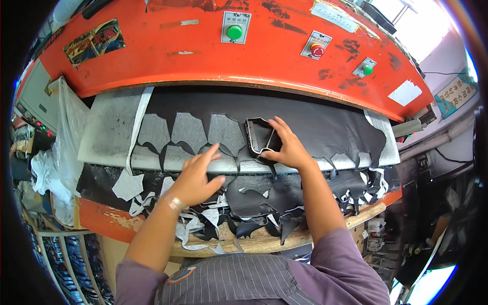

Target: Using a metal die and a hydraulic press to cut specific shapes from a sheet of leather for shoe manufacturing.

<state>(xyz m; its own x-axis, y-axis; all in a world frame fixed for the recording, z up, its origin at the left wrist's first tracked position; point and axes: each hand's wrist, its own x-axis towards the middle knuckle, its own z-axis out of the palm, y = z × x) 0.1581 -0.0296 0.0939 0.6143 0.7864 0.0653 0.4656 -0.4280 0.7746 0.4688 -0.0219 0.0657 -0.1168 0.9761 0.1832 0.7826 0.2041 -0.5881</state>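
A dark sheet of leather (325, 119) lies over a pale cutting board (114, 127). Several die-shaped gaps in its near part show grey beneath. On the sheet, right of these gaps, rests a metal cutting die (250, 138) with an open frame. My right hand (288, 148) grips the die by its right side, fingers on the far edge and thumb at the near corner. My left hand (199, 178), fingers spread and holding nothing, is over the leather's ragged near edge, left of the die.
An orange press beam (168, 56) spans the far side, bearing a green button (234, 32), a red button (317, 50) and another green button (367, 70). Leather scraps (259, 203) and pale strips hang along the near edge, above a wooden bar (366, 215). Clear plastic (73, 132) hangs at left.
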